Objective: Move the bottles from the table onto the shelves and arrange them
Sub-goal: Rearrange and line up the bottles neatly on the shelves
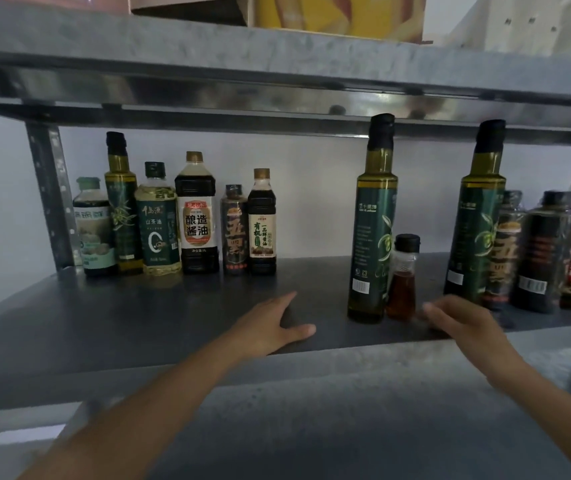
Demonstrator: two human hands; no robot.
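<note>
Grey metal shelf (pixel 138 323) fills the view, with every bottle standing on it and no table in sight. Landmark: the tall green bottle (pixel 374 237) near the front edge. Left hand (pixel 270 327) lies on the shelf to its left, fingers straight, thumb spread, holding nothing. Right hand (pixel 464 320) hovers to its right, fingers stretched and apart, empty, tips blurred, close to the small amber bottle (pixel 402 282) tucked against the landmark's right side.

Arranging, by the look of it. I'd take the little one low on its body, not by the cap, and ease it clear of the tall neighbour before pushing it back, since that one would topple easily.

Counts now:
- six bottles (pixel 196 216) in a row by the back wall (pixel 311 188), well left of the landmark
- at least three dark bottles (pixel 547 251) far right of it — the frame edge cuts that count
- three tall green ones in all
- one small amber
</note>
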